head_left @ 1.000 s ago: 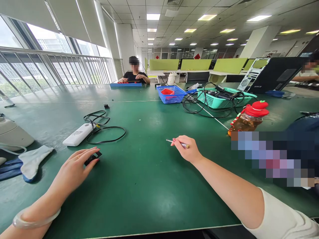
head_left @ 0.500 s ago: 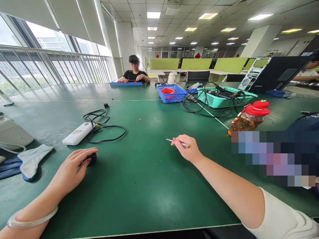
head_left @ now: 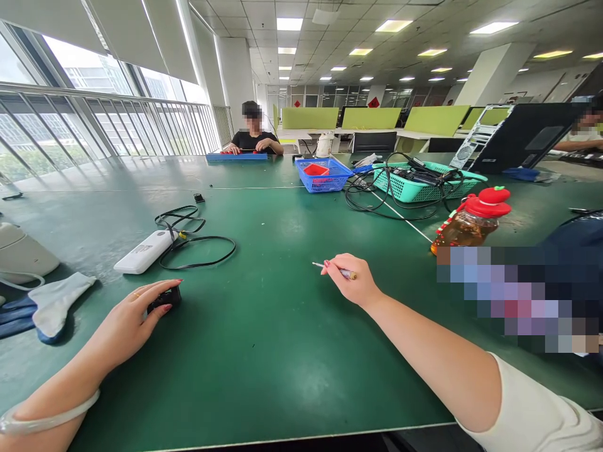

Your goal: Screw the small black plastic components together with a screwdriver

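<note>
My left hand [head_left: 129, 320] rests on the green table at the left, its thumb and fingers closed around the sides of a small black box-like object [head_left: 170, 297]. The far side of that object is hidden by the fingers. In front of me on the right, my right hand [head_left: 351, 279] pinches a small screwdriver [head_left: 349, 274] with a yellowish handle. Its thin metal shaft points left, just above the table, touching nothing that I can see.
A white power bank [head_left: 147, 252] with a black cable [head_left: 207, 267] lies beyond my left hand. Gloves [head_left: 61, 304] are at far left. A blue basket [head_left: 325, 183], a green basket [head_left: 414, 193] and a red-lidded bottle [head_left: 471, 229] stand farther off. A person [head_left: 254, 135] sits opposite.
My left hand has slid slightly left, showing more of the black object between thumb and fingers. My right hand keeps the screwdriver in nearly the same place. The view has shifted a little.
</note>
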The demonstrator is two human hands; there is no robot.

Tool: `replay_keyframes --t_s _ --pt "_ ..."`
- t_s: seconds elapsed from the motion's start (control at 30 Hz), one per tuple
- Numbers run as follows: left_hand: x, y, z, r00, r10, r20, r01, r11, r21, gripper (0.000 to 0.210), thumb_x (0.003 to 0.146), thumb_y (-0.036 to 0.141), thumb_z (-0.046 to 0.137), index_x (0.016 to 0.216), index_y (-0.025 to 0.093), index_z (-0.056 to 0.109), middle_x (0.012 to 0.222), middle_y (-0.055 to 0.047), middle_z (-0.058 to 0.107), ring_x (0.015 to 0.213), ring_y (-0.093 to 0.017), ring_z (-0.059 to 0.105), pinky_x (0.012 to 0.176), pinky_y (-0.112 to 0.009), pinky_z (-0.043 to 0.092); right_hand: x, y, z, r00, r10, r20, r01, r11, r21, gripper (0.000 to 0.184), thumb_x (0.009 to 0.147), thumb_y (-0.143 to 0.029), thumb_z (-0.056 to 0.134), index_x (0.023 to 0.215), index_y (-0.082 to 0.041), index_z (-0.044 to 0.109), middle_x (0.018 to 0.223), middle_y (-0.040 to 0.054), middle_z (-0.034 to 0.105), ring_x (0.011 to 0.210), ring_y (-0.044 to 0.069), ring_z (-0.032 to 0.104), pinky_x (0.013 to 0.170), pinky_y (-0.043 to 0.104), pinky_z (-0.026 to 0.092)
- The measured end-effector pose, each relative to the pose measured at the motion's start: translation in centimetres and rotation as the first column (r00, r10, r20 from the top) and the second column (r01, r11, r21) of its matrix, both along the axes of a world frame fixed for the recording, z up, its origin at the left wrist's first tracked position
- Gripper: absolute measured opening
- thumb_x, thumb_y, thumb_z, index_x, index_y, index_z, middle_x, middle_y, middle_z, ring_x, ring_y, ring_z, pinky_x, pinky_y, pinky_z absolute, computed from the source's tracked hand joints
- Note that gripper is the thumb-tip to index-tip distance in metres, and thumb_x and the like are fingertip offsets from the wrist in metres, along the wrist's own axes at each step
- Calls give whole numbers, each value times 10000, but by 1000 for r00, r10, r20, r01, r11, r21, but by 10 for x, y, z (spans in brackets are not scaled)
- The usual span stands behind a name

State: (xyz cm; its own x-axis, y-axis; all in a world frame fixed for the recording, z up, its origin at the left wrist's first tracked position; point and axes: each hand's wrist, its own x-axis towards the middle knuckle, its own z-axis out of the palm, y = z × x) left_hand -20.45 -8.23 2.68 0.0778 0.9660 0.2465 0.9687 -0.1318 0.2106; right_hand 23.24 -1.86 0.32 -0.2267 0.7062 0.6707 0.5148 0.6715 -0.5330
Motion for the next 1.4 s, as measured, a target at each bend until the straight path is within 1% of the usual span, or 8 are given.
replay_keyframes --t_s 0.37,0.57,0.63,0.7,0.8,0.93,1.13,1.4 --pt "0 -2 2 998 45 -48 -48 997 -54 511 896 487 441 1368 293 471 1333 -25 604 1178 -236 581 975 -356 464 -1 -1 0 1000 0 -11 0 1000 -9 392 966 -342 491 632 -234 665 536 -18 601 585 150 588 673 298 461" --pt "12 -7 16 990 138 -28 -139 989 -49 463 907 534 444 1279 285 561 1197 -20 662 710 -179 633 772 -349 531 -1 -1 0 1000 -4 -2 4 1000 -12 394 969 -355 479 646 -231 668 573 -4 629 599 155 590 684 306 470" --pt "27 -7 22 1000 27 8 -27 999 -31 479 903 540 465 1284 268 564 1235 -44 645 749 -191 640 755 -342 535 -1 0 0 1000 7 8 -7 1000 -14 355 960 -340 488 679 -232 676 615 0 653 616 156 598 687 304 472" --pt "50 -4 28 982 -184 30 185 983 -21 460 888 539 502 1246 269 602 1215 -52 662 928 -232 649 812 -336 533 -1 0 -1 1000 19 16 -18 1000 -14 285 944 -315 506 737 -234 684 672 2 680 641 158 609 684 301 474" --pt "98 11 34 877 -479 18 480 877 -37 366 898 472 548 1221 316 624 1179 -21 685 1099 -234 610 983 -355 467 -1 1 -2 1000 10 11 -10 1000 -9 208 929 -289 521 809 -237 682 755 8 710 688 169 630 690 305 484" --pt "167 43 27 773 -632 51 634 772 -38 284 911 334 567 1186 311 635 1154 -9 690 1070 -209 613 979 -345 463 -1 -1 0 1000 -7 18 8 1000 -8 180 928 -274 515 847 -234 670 793 19 713 717 182 640 692 314 502" --pt "225 83 3 848 -520 108 522 853 11 361 856 235 626 1215 258 622 1160 -48 692 1072 -261 614 968 -404 476 0 -1 3 998 -32 53 30 999 33 119 903 -230 538 868 -239 651 811 14 699 717 177 625 715 310 497" --pt "217 100 -23 878 -380 290 399 917 -7 575 816 264 681 1358 237 492 1185 -62 670 1126 -255 593 996 -416 468 -4 -1 4 988 -30 149 20 998 66 97 895 -197 556 891 -226 649 851 29 641 742 169 592 708 302 475"
